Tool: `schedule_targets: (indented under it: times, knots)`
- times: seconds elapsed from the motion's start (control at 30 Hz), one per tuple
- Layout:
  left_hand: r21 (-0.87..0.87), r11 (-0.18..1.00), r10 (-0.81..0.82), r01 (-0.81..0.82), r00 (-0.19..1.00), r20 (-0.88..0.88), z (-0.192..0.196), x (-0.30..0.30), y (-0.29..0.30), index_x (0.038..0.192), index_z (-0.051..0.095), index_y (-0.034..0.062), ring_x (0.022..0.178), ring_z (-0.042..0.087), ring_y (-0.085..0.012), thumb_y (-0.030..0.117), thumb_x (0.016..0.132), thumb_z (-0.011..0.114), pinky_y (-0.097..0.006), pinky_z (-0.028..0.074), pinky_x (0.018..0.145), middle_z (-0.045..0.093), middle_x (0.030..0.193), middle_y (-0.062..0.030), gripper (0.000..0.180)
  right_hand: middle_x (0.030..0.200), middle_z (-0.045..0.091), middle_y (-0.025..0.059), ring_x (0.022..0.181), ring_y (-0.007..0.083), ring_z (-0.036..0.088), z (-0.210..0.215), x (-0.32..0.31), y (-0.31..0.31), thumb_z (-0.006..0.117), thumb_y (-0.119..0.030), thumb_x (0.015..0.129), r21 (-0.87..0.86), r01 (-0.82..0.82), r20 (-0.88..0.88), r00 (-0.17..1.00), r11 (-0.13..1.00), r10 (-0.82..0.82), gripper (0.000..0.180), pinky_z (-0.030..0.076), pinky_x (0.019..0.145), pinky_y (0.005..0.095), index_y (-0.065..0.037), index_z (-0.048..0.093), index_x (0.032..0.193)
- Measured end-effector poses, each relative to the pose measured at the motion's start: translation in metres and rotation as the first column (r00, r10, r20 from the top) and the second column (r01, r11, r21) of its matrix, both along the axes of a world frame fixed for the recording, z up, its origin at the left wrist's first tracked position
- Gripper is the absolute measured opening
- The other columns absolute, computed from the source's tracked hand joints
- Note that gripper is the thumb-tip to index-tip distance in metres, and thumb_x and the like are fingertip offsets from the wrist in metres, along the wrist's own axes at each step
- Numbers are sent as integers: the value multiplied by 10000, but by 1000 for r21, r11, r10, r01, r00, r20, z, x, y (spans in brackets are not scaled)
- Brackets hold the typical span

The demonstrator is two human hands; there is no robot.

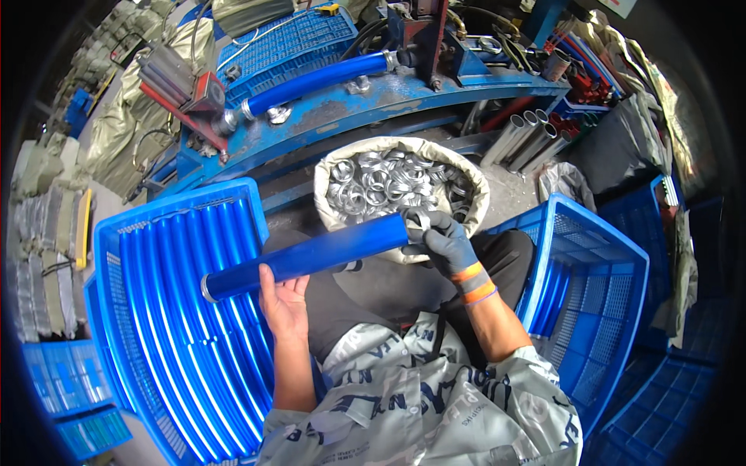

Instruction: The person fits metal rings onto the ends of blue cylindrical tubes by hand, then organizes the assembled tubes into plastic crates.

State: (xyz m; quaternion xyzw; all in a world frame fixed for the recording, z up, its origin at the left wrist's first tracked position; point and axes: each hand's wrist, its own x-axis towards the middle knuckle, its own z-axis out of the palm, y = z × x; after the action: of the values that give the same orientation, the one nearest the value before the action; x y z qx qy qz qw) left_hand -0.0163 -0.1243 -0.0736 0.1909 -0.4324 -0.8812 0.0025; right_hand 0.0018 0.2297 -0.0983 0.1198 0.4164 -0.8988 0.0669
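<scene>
A grey, dusty concrete floor (513, 190) is seen carrying everything. A white sack (326, 203) filled with metal rings is stood on it in the middle. A blue plastic crate (105, 256) packed with blue tubes is set to the left, and a second blue crate (614, 268) to the right. A blue metal machine frame (373, 109) is stood behind the sack, with grey metal pipes (522, 136) laid beside it.

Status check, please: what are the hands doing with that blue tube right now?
Left hand bare, gripping blue tube mid-length. Right hand, gloved, fitting metal ring at tube's end. Sack of rings just beyond; nothing blocking.
</scene>
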Motion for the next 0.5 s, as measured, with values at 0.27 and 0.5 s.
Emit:
schedule_targets:
  times: [0.27,0.5]
  knots:
    - [81,995,58,-51,994,-91,14,-3,-12,1558,576,17,1482,650,-362,482,1173,678,-579,514,1282,666,1569,-213,612,1481,697,117,1328,193,702,1,-7,-10,882,47,902,270,82,-193,981,959,-29,785,592,1156,381,26,555,1616]
    - [16,999,-29,31,992,-120,15,0,-11,1559,570,21,1475,649,-370,451,1172,690,-594,525,1269,645,1579,-217,592,1581,650,147,1398,216,676,10,-3,-9,870,43,913,106,47,-260,965,993,-17,929,562,1195,383,26,428,1731]
